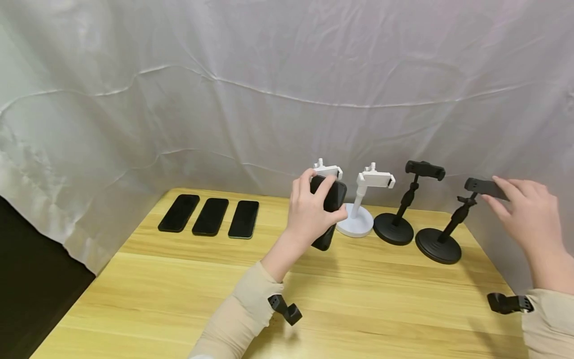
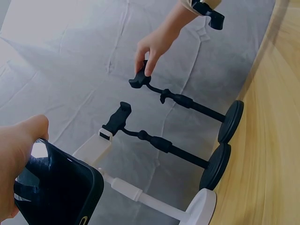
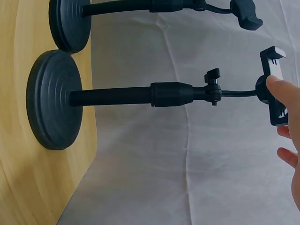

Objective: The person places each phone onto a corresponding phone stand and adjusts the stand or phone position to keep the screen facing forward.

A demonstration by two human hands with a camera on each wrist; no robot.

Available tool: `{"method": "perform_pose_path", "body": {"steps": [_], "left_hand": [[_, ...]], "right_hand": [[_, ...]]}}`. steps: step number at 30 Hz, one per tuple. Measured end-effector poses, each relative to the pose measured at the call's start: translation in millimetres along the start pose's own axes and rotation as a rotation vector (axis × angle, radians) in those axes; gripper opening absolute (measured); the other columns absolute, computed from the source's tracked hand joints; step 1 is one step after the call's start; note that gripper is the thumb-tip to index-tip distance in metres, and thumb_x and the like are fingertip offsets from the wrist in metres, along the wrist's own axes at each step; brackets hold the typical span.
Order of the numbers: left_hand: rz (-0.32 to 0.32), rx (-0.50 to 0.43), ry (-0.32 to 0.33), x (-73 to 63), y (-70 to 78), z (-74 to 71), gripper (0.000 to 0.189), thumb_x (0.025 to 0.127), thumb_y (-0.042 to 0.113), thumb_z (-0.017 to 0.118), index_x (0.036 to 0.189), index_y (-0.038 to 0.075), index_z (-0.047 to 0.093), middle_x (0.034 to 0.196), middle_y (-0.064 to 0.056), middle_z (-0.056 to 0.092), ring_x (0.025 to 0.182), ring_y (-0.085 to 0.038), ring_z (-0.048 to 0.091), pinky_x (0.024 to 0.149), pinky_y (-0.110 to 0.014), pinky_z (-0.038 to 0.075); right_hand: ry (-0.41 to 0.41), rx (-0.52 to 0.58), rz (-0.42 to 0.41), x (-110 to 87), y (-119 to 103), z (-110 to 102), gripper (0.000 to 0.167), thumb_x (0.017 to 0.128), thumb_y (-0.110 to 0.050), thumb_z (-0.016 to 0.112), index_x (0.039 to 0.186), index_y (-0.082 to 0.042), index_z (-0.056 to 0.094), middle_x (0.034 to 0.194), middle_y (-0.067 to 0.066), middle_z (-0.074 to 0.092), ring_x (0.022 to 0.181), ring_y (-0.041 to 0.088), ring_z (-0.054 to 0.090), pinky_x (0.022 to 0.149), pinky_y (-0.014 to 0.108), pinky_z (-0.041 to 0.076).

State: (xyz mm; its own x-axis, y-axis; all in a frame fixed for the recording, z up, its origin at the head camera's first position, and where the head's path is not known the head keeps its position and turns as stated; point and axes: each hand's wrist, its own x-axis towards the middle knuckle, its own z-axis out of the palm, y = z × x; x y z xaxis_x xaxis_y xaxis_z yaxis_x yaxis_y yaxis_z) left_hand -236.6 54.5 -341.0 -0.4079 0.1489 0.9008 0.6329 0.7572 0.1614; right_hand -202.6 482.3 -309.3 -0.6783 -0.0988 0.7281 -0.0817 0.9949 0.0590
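My left hand point(image 1: 307, 214) grips a black smartphone point(image 1: 324, 243) by its long edges, held tilted above the table in front of the white stands. The left wrist view shows the phone's dark, reflective screen point(image 2: 65, 187) close up. At the far right, my right hand point(image 1: 531, 214) pinches the clamp point(image 3: 271, 63) of a black phone stand point(image 1: 441, 244) between thumb and fingers. That stand's round base rests on the table, and its clamp holds no phone. Beside it stands a second black phone stand point(image 1: 394, 229), also with a bare clamp.
Two white phone stands, one in plain view point(image 1: 356, 222) and one mostly behind my left hand point(image 1: 329, 171), stand left of the black ones. Three dark phones point(image 1: 210, 217) lie in a row at the table's back left. A grey curtain point(image 1: 269, 124) hangs behind the wooden table point(image 1: 381, 309).
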Motion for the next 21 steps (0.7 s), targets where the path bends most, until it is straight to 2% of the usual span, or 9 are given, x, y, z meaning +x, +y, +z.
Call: {"method": "perform_pose_path", "body": {"steps": [2,5,9,12,16,19,20,21], "left_hand": [[0.001,-0.004,-0.003,1.2,1.2,1.0,0.051,0.071,0.040,0.074,0.116,0.018,0.064,0.122,-0.019,0.052,0.098,-0.032,0.052,0.078,-0.040,0.051],[-0.001,-0.003,-0.012,2.0,2.4,2.6,0.053,0.071,0.042,0.074,0.117,0.018,0.063,0.123,-0.019,0.052,0.101,-0.032,0.052,0.079,-0.040,0.052],[0.007,-0.010,-0.017,2.1,4.4,4.8,0.054,0.072,0.042,0.074,0.119,0.018,0.063,0.123,-0.020,0.052,0.104,-0.032,0.052,0.082,-0.041,0.051],[0.016,-0.018,-0.006,1.9,6.4,7.5,0.054,0.072,0.042,0.075,0.119,0.017,0.064,0.123,-0.020,0.052,0.104,-0.032,0.053,0.084,-0.041,0.051],[0.010,-0.030,0.007,2.7,10.0,10.9,0.053,0.071,0.040,0.076,0.117,0.018,0.064,0.123,-0.020,0.053,0.103,-0.032,0.053,0.082,-0.041,0.052],[-0.003,-0.036,0.001,4.6,13.5,11.7,0.053,0.070,0.040,0.076,0.116,0.019,0.064,0.124,-0.019,0.052,0.102,-0.032,0.053,0.081,-0.040,0.052],[-0.006,-0.035,0.000,5.2,14.7,11.8,0.053,0.069,0.041,0.076,0.116,0.019,0.064,0.124,-0.019,0.052,0.101,-0.031,0.053,0.080,-0.039,0.052],[-0.008,-0.035,0.000,5.8,15.9,12.0,0.053,0.069,0.041,0.077,0.116,0.020,0.064,0.123,-0.018,0.052,0.100,-0.031,0.052,0.080,-0.039,0.052]], "right_hand": [[-0.001,0.021,0.000,1.7,-0.3,-0.8,0.041,0.096,-0.026,0.061,0.130,-0.003,0.058,0.118,0.031,0.058,0.114,0.049,0.046,0.093,0.068,0.034],[0.026,0.053,-0.020,4.0,0.2,-1.4,0.045,0.098,-0.038,0.056,0.121,0.000,0.062,0.114,0.031,0.060,0.112,0.049,0.047,0.091,0.067,0.034],[0.036,0.060,-0.033,5.4,0.5,-1.4,0.049,0.097,-0.043,0.053,0.118,0.000,0.064,0.112,0.030,0.062,0.111,0.047,0.047,0.088,0.066,0.034],[0.048,0.046,-0.054,5.9,0.2,-1.2,0.062,0.096,-0.055,0.045,0.116,0.000,0.065,0.109,0.028,0.064,0.110,0.046,0.048,0.087,0.065,0.036],[0.078,0.036,-0.080,6.5,-0.2,-0.6,0.095,0.085,-0.077,0.020,0.111,0.001,0.067,0.104,0.027,0.066,0.106,0.045,0.050,0.084,0.065,0.038],[0.082,0.036,-0.074,6.2,-0.3,-0.2,0.099,0.084,-0.079,0.018,0.111,0.001,0.067,0.104,0.027,0.066,0.106,0.045,0.050,0.083,0.065,0.037],[0.080,0.041,-0.071,5.6,-0.2,-0.2,0.091,0.087,-0.076,0.025,0.111,0.001,0.067,0.105,0.027,0.065,0.106,0.045,0.050,0.083,0.064,0.037],[0.082,0.043,-0.071,5.3,0.2,0.0,0.091,0.087,-0.076,0.025,0.112,0.001,0.067,0.105,0.027,0.066,0.107,0.045,0.050,0.083,0.064,0.037]]}}
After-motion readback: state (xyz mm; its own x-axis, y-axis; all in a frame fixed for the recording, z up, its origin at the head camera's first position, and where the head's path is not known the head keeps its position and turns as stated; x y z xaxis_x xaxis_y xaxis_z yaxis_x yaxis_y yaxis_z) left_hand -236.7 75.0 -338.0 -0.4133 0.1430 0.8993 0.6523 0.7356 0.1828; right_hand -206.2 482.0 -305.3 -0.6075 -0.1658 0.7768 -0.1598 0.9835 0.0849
